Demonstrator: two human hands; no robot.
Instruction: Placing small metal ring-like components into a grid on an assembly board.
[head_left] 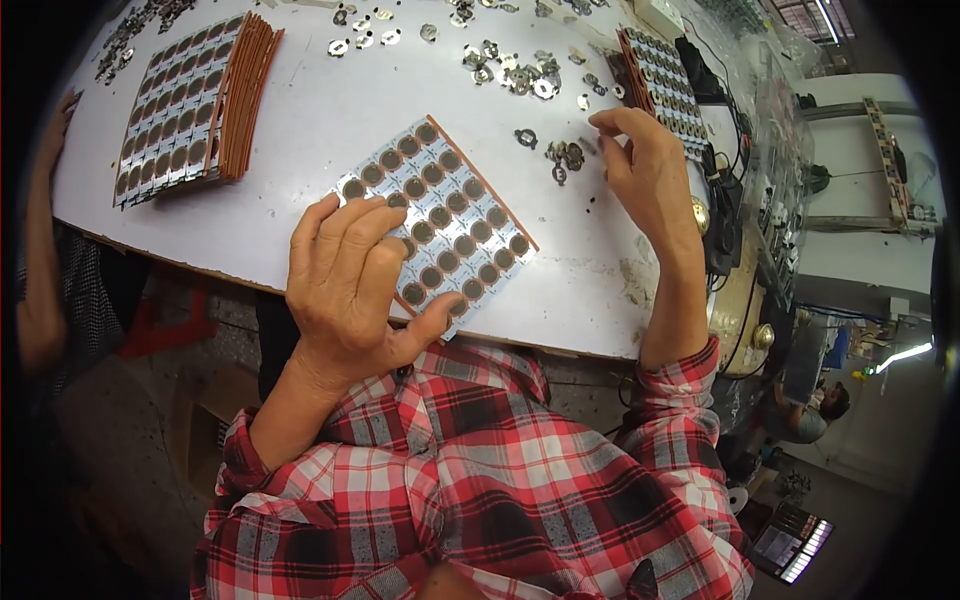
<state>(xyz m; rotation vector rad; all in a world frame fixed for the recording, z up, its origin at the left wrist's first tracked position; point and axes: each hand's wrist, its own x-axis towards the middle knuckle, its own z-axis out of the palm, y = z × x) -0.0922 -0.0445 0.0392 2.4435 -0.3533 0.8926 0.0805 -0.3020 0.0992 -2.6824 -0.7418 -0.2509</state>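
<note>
A square circuit board panel [465,243] with rows of round dark pads lies turned cornerwise on the white table in front of me. My left hand [350,280] rests over its left corner, fingers apart on the top and thumb near the closest edge. Off the panel's right side, my right hand [645,165] hovers with thumb and index finger apart, and I see nothing between them. Just left of those fingertips is a small pile of round metal clips [568,156], with a single clip [525,137] beside it.
A tall stack of similar panels [185,110] stands at the left, another stack [665,85] at the far right. More metal clips [520,75] are scattered across the table's far side. Another person's arm [42,240] reaches in at the left edge. Dark cables [725,190] run along the right.
</note>
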